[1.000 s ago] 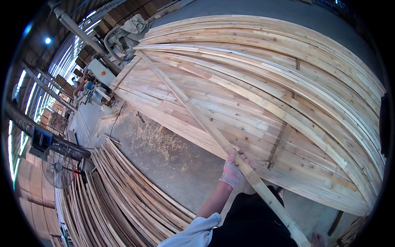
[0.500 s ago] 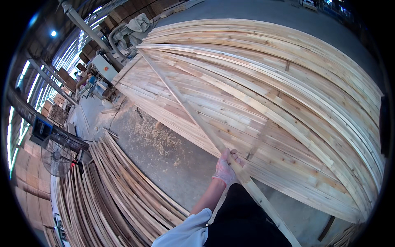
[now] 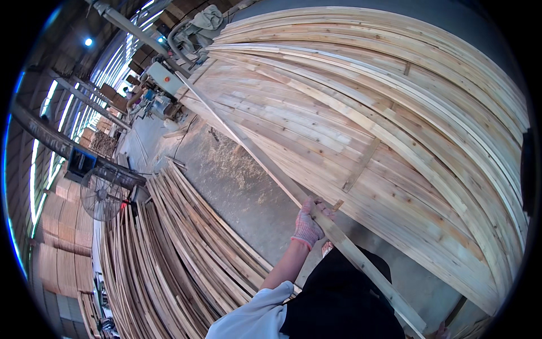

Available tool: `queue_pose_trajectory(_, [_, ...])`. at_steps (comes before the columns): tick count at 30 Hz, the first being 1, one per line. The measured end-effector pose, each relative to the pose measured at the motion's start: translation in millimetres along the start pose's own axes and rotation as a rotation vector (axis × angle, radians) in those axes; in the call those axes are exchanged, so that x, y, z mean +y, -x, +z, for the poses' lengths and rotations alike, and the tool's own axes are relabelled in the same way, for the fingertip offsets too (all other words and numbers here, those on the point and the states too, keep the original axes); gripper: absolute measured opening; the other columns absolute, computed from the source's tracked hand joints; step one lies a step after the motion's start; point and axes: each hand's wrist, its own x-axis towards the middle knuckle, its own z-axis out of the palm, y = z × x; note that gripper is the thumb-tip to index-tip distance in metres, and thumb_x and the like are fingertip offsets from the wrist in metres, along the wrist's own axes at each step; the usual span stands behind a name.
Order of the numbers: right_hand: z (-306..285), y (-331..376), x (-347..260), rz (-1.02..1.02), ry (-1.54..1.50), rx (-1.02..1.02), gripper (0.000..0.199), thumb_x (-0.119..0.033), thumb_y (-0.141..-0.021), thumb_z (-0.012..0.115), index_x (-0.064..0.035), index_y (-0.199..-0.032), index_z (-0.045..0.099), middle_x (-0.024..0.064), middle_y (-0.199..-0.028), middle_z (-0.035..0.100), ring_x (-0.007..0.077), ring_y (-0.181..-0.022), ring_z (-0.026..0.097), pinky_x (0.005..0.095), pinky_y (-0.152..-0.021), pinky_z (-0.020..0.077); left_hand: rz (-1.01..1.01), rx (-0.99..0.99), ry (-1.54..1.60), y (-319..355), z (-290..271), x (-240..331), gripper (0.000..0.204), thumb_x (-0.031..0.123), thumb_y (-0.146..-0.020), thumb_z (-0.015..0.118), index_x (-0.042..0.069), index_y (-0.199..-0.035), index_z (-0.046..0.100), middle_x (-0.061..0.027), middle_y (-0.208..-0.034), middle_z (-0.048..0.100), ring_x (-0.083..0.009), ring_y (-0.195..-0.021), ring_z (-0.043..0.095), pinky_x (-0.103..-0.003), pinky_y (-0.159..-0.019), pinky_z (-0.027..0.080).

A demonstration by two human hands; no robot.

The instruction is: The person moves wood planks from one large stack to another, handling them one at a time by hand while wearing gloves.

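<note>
My left hand, in a pale knitted glove with a pink cuff, is closed around a long, narrow wooden strip. The strip slants from the far left, beside the near edge of the board stack, down past my dark-clothed legs to the lower right. A short bit of wood shows by my fingertips. At the bottom edge, near the strip's close end, a small pinkish shape looks like part of my right hand; its fingers cannot be made out. The wide stack of light wooden boards lies to the right of the strip.
Long, darker wooden strips lie in a pile at the left, with a round fan beyond them. Wood shavings cover part of the floor between pile and stack. A machine with a pale control box stands at the far left.
The strip in my left hand has swung left, off the top of the board stack toward its near edge. The view has shifted, and a pinkish shape now shows at the lower right.
</note>
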Motion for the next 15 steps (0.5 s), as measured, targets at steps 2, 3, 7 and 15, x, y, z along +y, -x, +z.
queue_pose_trajectory(2, [-5.0, -9.4, -15.1, 0.000, -0.009, 0.035, 0.052, -0.043, -0.085, 0.060, -0.0169, -0.128, 0.050, 0.0065, -0.106, 0.068, 0.0250, -0.091, 0.066, 0.0359, -0.076, 0.0536, 0.027, 0.001, 0.010, -0.1, -14.1, 9.4, 0.038, 0.039, -0.086, 0.064, 0.005, -0.102, 0.053, -0.0038, -0.073, 0.049, -0.0218, -0.066, 0.050, -0.047, -0.073, 0.050])
queue_pose_trajectory(3, [-9.4, -11.2, -23.2, 0.000, -0.016, 0.052, 0.051, -0.044, -0.085, 0.060, -0.0163, -0.127, 0.051, 0.0070, -0.105, 0.068, 0.0252, -0.091, 0.066, 0.0360, -0.077, 0.0532, 0.035, -0.001, 0.018, 1.5, -16.9, 12.8, 0.039, 0.039, -0.086, 0.064, 0.005, -0.103, 0.053, -0.0043, -0.074, 0.050, -0.0221, -0.066, 0.050, -0.048, -0.073, 0.050])
queue_pose_trajectory(7, [-31.1, -21.0, -49.0, -0.011, -0.033, 0.102, 0.048, -0.046, -0.086, 0.058, -0.0138, -0.120, 0.055, 0.0091, -0.102, 0.068, 0.0256, -0.090, 0.065, 0.0363, -0.078, 0.0517, 0.088, 0.047, 0.037, 10.7, -27.2, 23.8, 0.040, 0.038, -0.086, 0.064, 0.005, -0.103, 0.053, -0.0052, -0.075, 0.050, -0.0231, -0.066, 0.051, -0.048, -0.075, 0.050])
queue_pose_trajectory(15, [-71.3, -39.8, -91.1, -0.012, -0.049, 0.162, 0.047, -0.051, -0.087, 0.055, -0.0088, -0.108, 0.063, 0.0132, -0.096, 0.067, 0.0264, -0.090, 0.064, 0.0369, -0.082, 0.0487, 0.115, -0.097, 0.083, 16.2, -69.8, 36.2, 0.040, 0.034, -0.087, 0.064, 0.003, -0.110, 0.053, -0.0083, -0.088, 0.057, -0.0269, -0.079, 0.057, -0.050, -0.084, 0.049])
